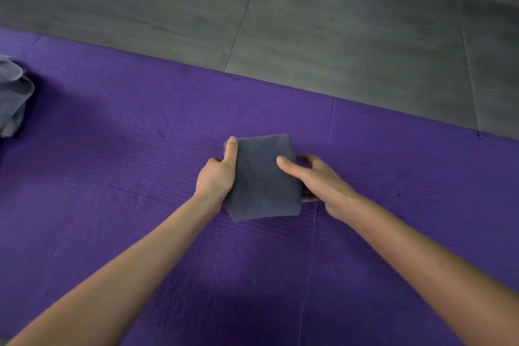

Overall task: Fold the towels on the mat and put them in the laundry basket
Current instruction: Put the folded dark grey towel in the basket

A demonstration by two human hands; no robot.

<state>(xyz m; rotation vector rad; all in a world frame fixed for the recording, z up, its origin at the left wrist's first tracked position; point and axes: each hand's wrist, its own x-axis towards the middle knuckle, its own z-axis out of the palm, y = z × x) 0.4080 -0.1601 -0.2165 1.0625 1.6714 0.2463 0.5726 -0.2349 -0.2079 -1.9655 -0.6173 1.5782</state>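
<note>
A small dark grey towel (262,177), folded into a compact rectangle, lies on the purple mat (126,149) near its middle. My left hand (216,174) grips the towel's left edge, thumb laid on top and fingers tucked under. My right hand (320,180) holds the right edge, thumb pressed on the top face and fingers curled under the side. The laundry basket is out of view.
A crumpled heap of grey towels (14,98) sits on the mat at the far left edge of the view. Beyond the mat's far edge lies dark grey tiled floor (337,22). Bare mat stretches on both sides of the folded towel.
</note>
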